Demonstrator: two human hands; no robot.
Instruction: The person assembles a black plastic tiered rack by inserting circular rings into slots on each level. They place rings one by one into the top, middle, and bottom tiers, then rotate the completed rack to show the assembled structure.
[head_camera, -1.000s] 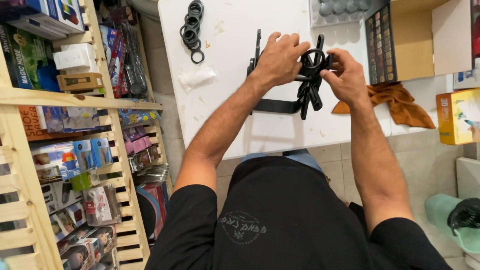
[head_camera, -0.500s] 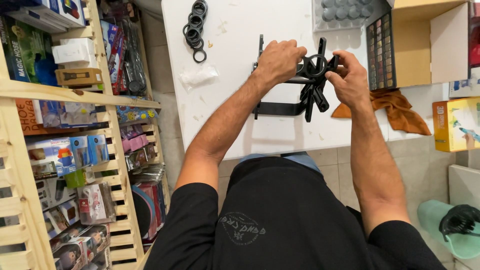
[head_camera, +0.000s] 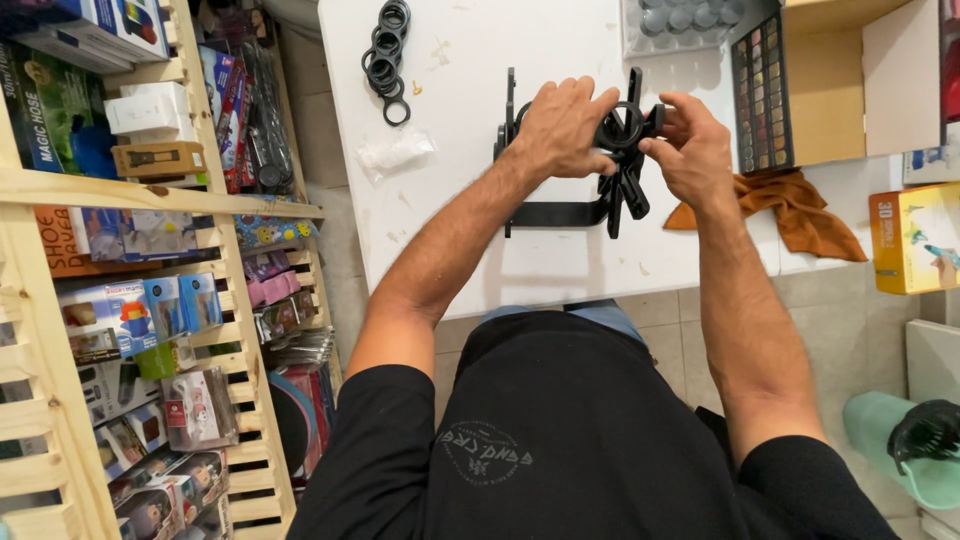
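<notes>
One view only, from a camera worn on the person's head, looking steeply down past the chest and both forearms. The white bench (head_camera: 560, 60) fills the upper middle of the frame, its near edge running across the centre, close enough that the hands sit just above mid-frame. Wooden shelves (head_camera: 150, 190) run down the left side, and floor tiles show at lower right. No second view shares the scene.

White surface (head_camera: 450, 240): black rings (head_camera: 385, 55) at its far left, crumpled clear wrap (head_camera: 397, 153) nearer, orange cloth (head_camera: 790, 210) at its right edge. Wooden shelf (head_camera: 120, 190) stands left of it.
</notes>
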